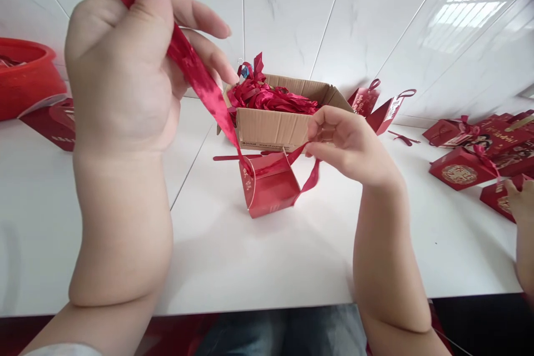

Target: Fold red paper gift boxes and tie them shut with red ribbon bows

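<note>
A small red gift box (pixel 273 192) sits on the white table in front of me, and a red ribbon (pixel 204 86) is threaded through its upper part. My left hand (pixel 133 61), raised high at the left, has the ribbon pinched between thumb and palm, its other fingers loosely spread. From there the ribbon runs down to the box, stretched straight. My right hand (pixel 344 142), just right of the box, pinches the ribbon's other side between thumb and forefinger. A slack loop of ribbon hangs below those fingertips, beside the box.
Behind the gift box stands a cardboard box (pixel 275 125) heaped with red ribbons (pixel 273 97). A red basin (pixel 29 75) is at the far left. Several finished red boxes (pixel 461 169) sit at the right, where another person's hand (pixel 521 200) touches one. A tiled wall (pixel 287 11) closes the back.
</note>
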`<act>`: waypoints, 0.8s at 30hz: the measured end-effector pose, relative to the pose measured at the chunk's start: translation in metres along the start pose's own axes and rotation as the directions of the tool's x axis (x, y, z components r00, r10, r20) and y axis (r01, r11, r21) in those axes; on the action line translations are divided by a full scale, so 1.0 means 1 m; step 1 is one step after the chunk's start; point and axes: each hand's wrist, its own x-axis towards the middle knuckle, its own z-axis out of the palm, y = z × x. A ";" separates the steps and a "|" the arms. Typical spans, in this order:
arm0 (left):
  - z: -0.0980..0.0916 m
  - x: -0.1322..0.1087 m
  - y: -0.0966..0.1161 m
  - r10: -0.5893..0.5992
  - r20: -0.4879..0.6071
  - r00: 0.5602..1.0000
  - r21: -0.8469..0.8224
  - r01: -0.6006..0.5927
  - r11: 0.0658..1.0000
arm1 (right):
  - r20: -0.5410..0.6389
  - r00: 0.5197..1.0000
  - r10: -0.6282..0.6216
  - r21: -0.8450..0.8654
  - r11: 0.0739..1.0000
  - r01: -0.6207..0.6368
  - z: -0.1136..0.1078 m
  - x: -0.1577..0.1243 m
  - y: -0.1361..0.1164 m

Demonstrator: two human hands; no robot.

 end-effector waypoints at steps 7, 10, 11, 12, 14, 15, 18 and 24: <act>0.011 -0.002 0.004 0.021 0.015 1.000 -0.060 -0.020 0.998 | -0.037 0.999 0.006 0.218 0.976 0.002 0.007 -0.001 -0.008; 0.022 -0.004 0.010 -0.108 -0.051 0.993 -0.011 0.108 0.994 | -0.062 0.998 0.007 0.284 0.959 0.010 0.007 0.000 -0.008; 0.025 -0.004 0.012 -0.137 -0.058 0.989 -0.005 0.137 0.991 | -0.092 0.996 0.007 0.320 0.947 0.023 0.006 0.001 -0.007; 0.028 -0.005 0.013 -0.141 -0.054 0.989 -0.012 0.141 0.990 | -0.123 0.992 0.009 0.357 0.933 0.036 0.004 0.001 -0.006; 0.030 -0.006 0.012 -0.129 -0.050 0.990 -0.038 0.127 0.991 | -0.142 0.989 0.028 0.418 0.908 0.034 0.000 0.001 -0.004; 0.029 -0.006 0.012 -0.124 -0.049 0.991 -0.048 0.122 0.991 | -0.127 0.991 0.046 0.440 0.898 0.014 -0.003 0.001 -0.003; 0.026 -0.005 0.009 -0.120 -0.043 0.992 -0.034 0.118 0.992 | -0.075 0.992 0.104 0.505 0.862 -0.052 -0.011 -0.001 -0.002; 0.026 -0.004 0.012 -0.098 -0.086 0.991 0.055 0.103 0.993 | -0.023 0.990 0.137 0.585 0.805 -0.098 -0.021 -0.008 -0.002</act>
